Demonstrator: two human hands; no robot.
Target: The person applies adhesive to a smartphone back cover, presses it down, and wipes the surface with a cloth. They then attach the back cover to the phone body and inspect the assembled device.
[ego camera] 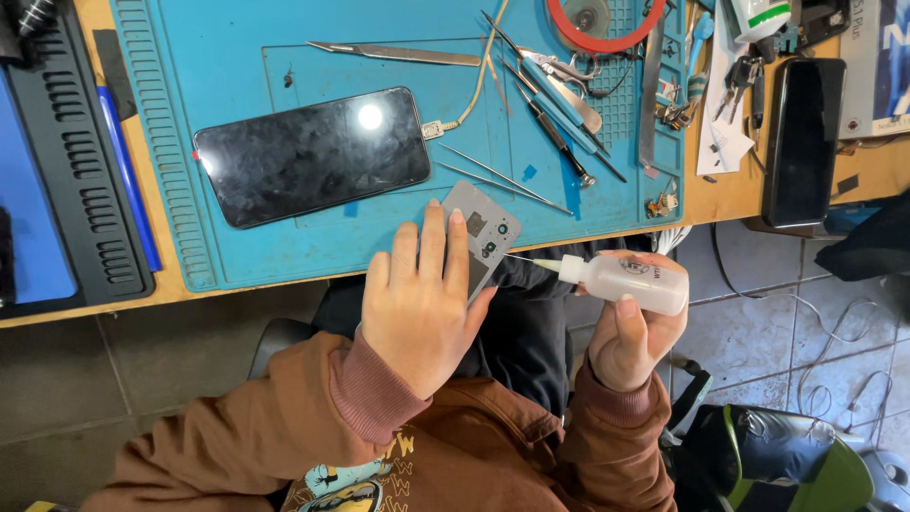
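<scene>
The left hand lies with its fingers pressed together and flat over a grey phone back cover, pinning it at the near edge of the blue work mat. The cover's far right corner, with its camera cut-outs, sticks out past the fingertips. The right hand is wrapped around a small translucent squeeze bottle, fingers curled round its body and thumb laid over the near side. The bottle lies nearly level, and its fine needle tip points left and sits just beside the cover's right edge, touching or almost touching it; which of the two cannot be told.

Judged from this, the work is at the dispensing step: the cover is off the phone and held steady, and the nozzle is at the edge. No liquid is visible on the cover, so how much has been applied cannot be told.

Further out on the mat, a black smartphone lies screen up to the far left of the cover, with a cable plugged into its right end. It appears whole from this side. Two thin metal probes lie just right of it. Tweezers, screwdrivers and a red-rimmed tape roll sit at the far side. A second dark phone rests on the worktop to the right, well apart.
</scene>
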